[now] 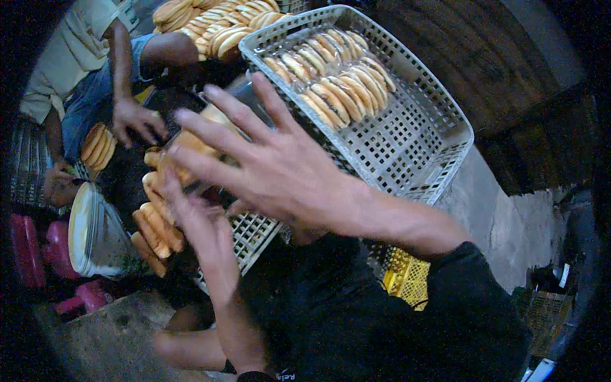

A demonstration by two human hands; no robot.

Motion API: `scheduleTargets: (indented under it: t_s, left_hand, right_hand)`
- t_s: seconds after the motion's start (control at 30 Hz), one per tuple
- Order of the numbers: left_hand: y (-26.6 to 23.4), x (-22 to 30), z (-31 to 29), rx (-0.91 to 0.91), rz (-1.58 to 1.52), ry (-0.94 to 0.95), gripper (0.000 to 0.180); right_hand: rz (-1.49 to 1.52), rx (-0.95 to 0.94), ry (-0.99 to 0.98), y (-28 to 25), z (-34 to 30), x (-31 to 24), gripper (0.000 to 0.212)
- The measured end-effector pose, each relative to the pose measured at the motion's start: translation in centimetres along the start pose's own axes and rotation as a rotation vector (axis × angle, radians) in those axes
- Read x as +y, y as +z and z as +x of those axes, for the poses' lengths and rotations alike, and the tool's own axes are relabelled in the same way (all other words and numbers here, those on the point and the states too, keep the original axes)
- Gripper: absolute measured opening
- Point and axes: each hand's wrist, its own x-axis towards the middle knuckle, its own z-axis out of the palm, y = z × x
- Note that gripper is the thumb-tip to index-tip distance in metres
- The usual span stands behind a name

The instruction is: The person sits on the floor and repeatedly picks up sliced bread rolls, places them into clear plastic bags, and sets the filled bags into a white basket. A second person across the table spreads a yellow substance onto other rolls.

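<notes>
My right hand (273,159) is stretched out in the middle with its fingers spread, holding nothing visible. Lower and to the left, my left hand (197,213) is blurred; its visible fingers look extended upward beside the bread. Golden-brown rolls (159,229) lie in a row just left of that hand. Further bread (194,146) shows behind my right fingers, which partly cover it. Whether either hand touches the bread is hard to make out. To the right of my right hand, a grey plastic crate (417,153) holds two rows of filled buns (347,95) in clear plastic.
A co-worker's hand (137,121) reaches over a dark surface at upper left, near stacked buns (98,146). Many split buns (223,25) are piled at the back. A white bucket (105,235) stands at left beside pink stools (60,248). A yellow crate (407,280) sits below my right arm.
</notes>
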Motion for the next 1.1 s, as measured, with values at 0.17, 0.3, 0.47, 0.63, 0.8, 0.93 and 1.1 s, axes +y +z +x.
scheduleTargets:
  t_s: [0.17, 0.3, 0.47, 0.63, 0.8, 0.93, 1.1]
  left_hand:
    - [0.5, -3.0, 0.2, -0.287, 0.281, -0.236, 0.047]
    - [-9.8, -6.1, -5.8, -0.767, 1.283, -0.706, 0.054]
    - [-26.1, -7.2, -13.0, -0.575, 1.637, -0.956, 0.059]
    - [-33.8, -3.1, -10.4, 0.233, 1.460, -0.557, 0.056]
    - [-42.5, -3.4, -5.9, 0.613, 1.364, -0.384, 0.053]
    - [-46.6, -6.7, -3.4, 0.757, 1.231, -0.490, 0.051]
    - [-47.1, -12.3, -2.0, 0.825, 1.045, -0.663, 0.049]
  right_hand:
    - [0.326, -0.088, 0.391, -1.2, -4.2, 13.7, 0.053]
    - [-0.331, 0.119, 0.872, -5.7, -12.4, 23.9, 0.045]
    - [-0.612, 0.159, 0.872, -0.4, -13.5, 36.2, 0.050]
    - [0.107, 0.082, 0.579, 5.2, -0.4, 19.9, 0.030]
    - [0.172, -0.278, 0.503, 7.9, -1.3, 8.6, 0.024]
    - [0.332, -0.279, 0.754, 8.1, -5.7, 5.8, 0.038]
    - [0.235, -0.265, 0.765, 8.0, -7.7, 6.0, 0.040]
